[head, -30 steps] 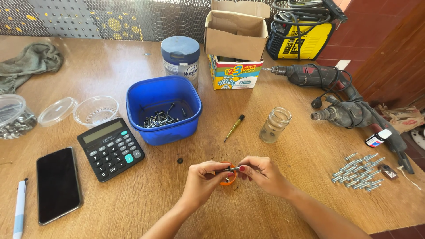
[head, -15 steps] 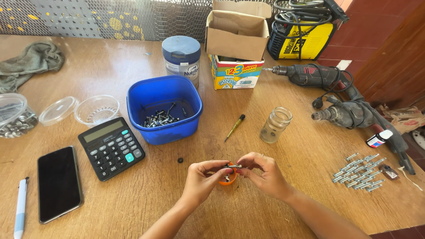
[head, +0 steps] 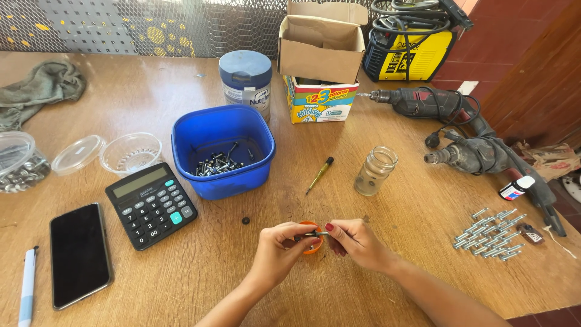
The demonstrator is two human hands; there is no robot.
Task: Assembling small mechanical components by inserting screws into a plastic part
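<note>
My left hand [head: 279,246] and my right hand [head: 357,242] meet low in the middle of my view, just above the wooden surface [head: 387,230]. Between them I pinch a small bolt [head: 316,234], lying level, the left fingers closed on one end and the right fingers closed on the other. Right under the bolt I see a small orange lid [head: 312,245], partly hidden by my left fingers; I cannot tell whether it rests on the surface or is held.

Just beyond the hands lie a tiny black nut [head: 245,220] and a slim screwdriver [head: 319,175] with a yellow handle. Next to the screwdriver stands an empty glass jar [head: 375,171]. Further left sits a blue plastic tub [head: 223,151] with a heap of dark bolts in its bottom, and beside it a black calculator [head: 152,204] and a dark phone [head: 80,254] lying flat. To my right a spread of silvery bolts [head: 491,237] lies loose on the surface, well apart from my hands. At the far side I see a blue-lidded tin [head: 246,76], an open cardboard box [head: 322,45] and two power drills [head: 460,130].
</note>
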